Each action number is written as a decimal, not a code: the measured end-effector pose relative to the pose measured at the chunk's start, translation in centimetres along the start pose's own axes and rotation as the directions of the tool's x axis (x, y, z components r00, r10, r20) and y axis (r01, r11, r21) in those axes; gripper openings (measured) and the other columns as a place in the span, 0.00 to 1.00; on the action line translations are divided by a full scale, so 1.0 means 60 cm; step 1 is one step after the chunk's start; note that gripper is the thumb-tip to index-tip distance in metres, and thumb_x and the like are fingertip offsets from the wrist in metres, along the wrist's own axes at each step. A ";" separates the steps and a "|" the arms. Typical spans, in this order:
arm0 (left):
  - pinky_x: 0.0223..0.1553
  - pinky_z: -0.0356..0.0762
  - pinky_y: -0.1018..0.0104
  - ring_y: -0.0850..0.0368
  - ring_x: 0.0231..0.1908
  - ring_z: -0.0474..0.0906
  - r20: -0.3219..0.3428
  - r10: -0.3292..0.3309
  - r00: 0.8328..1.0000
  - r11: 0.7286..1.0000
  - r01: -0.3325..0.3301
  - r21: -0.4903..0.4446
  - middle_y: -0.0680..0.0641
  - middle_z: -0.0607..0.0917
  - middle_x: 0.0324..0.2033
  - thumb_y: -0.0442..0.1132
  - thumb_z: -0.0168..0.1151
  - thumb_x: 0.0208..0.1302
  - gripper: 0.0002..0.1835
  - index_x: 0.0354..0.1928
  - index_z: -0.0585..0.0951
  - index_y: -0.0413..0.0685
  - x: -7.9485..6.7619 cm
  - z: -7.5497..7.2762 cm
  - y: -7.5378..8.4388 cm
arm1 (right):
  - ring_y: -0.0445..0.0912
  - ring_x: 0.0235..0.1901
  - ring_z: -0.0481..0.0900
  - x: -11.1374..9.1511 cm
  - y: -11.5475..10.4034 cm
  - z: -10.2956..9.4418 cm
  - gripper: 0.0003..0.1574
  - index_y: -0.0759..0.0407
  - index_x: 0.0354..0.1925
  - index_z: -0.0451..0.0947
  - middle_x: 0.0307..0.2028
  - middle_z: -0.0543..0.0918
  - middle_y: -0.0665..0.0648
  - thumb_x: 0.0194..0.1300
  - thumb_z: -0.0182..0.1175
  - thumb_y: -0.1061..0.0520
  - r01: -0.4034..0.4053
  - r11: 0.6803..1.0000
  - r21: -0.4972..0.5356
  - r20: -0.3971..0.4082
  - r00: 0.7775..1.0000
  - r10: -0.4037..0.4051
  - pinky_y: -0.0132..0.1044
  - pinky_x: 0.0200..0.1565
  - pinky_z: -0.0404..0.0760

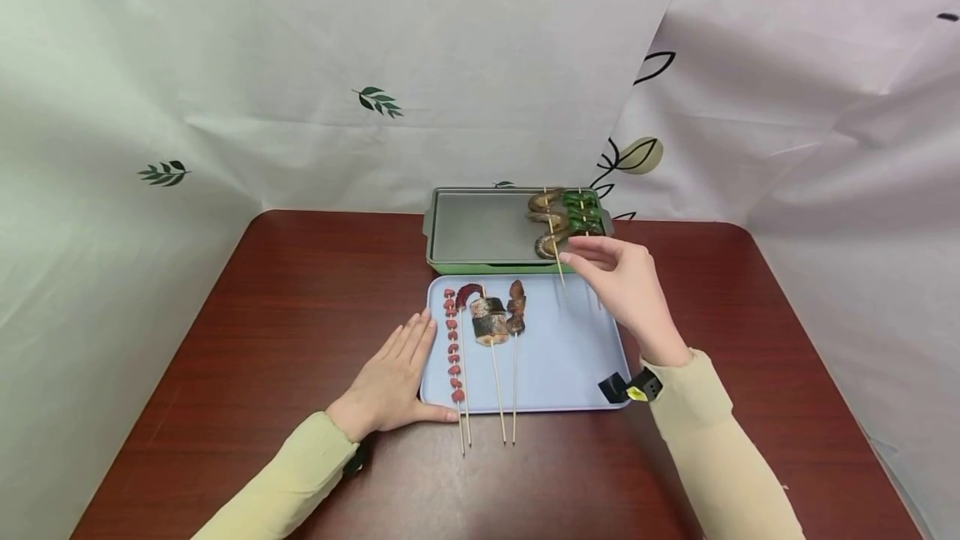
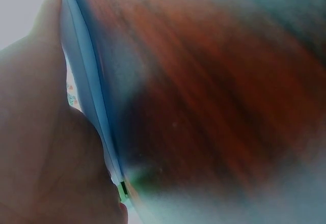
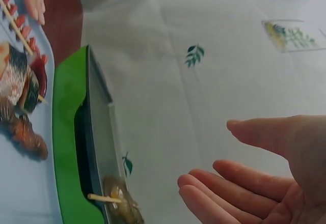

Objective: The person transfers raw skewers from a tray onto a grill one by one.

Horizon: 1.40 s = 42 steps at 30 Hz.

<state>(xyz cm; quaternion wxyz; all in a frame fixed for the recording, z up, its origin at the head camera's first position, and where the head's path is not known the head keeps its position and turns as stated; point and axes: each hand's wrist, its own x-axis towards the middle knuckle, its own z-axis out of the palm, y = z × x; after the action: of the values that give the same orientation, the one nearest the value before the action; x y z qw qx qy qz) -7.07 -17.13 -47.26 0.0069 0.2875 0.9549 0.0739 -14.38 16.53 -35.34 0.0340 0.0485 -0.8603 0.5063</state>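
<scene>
My left hand [image 1: 390,377] lies with straight fingers along the left edge of the light blue tray [image 1: 570,373], its thumb at the front corner. In the right wrist view my right hand [image 3: 254,183] has thumb and fingers apart, with nothing between them. From the head, that right hand appears over the front edge of the grill pan [image 1: 480,227], close to the stick of a brown, wavy skewer [image 1: 551,223]. Beside it on the pan lies a green pepper skewer [image 1: 583,211], its stick partly hidden by the hand.
On the tray's left half lie a skewer of small red pieces [image 1: 453,348], a dark red tentacle skewer [image 1: 468,293], a fish-chunk skewer [image 1: 490,325] and a brown meat skewer [image 1: 516,307]. Their sticks overhang the front rim. A pale patterned cloth [image 1: 487,65] hangs behind the table [image 1: 315,298].
</scene>
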 end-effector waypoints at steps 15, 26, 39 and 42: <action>0.74 0.51 0.47 0.37 0.76 0.48 0.005 0.000 1.000 1.000 0.000 0.007 0.30 0.52 0.77 0.84 0.58 0.49 0.72 0.76 0.56 0.27 -0.001 0.001 -0.001 | 0.43 0.46 0.87 -0.064 -0.002 0.014 0.27 0.56 0.58 0.84 0.49 0.88 0.55 0.66 0.71 0.45 0.019 0.999 0.034 0.084 0.996 -0.021 0.39 0.48 0.84; 0.74 0.51 0.48 0.38 0.76 0.47 0.014 -0.007 1.000 1.000 0.006 0.018 0.30 0.52 0.77 0.84 0.57 0.49 0.71 0.76 0.56 0.28 -0.002 0.001 -0.001 | 0.45 0.46 0.87 -0.101 0.031 0.047 0.28 0.60 0.59 0.83 0.50 0.87 0.58 0.66 0.71 0.48 -0.029 0.999 0.035 0.168 0.986 0.023 0.42 0.48 0.85; 0.74 0.52 0.47 0.37 0.76 0.48 -0.004 -0.004 1.000 1.000 0.004 -0.004 0.31 0.52 0.77 0.85 0.55 0.50 0.71 0.76 0.57 0.28 -0.002 0.004 -0.002 | 0.51 0.46 0.87 -0.144 0.088 0.113 0.31 0.71 0.59 0.79 0.48 0.87 0.62 0.66 0.70 0.53 -0.179 0.978 0.112 0.300 0.944 0.138 0.42 0.47 0.85; 0.74 0.51 0.47 0.37 0.76 0.49 -0.008 -0.001 1.000 1.000 0.001 -0.011 0.30 0.52 0.77 0.86 0.54 0.50 0.72 0.76 0.56 0.27 -0.002 0.006 -0.002 | 0.52 0.47 0.87 -0.150 0.097 0.121 0.32 0.74 0.60 0.78 0.48 0.87 0.64 0.67 0.69 0.53 -0.200 0.970 0.141 0.330 0.933 0.145 0.42 0.48 0.84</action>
<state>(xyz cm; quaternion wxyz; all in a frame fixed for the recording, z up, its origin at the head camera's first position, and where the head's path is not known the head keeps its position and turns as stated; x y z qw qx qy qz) -7.02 -17.27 -47.63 0.0045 0.2867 0.9546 0.0804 -6.19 13.41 -44.86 -0.1539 0.0560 -0.8085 0.5652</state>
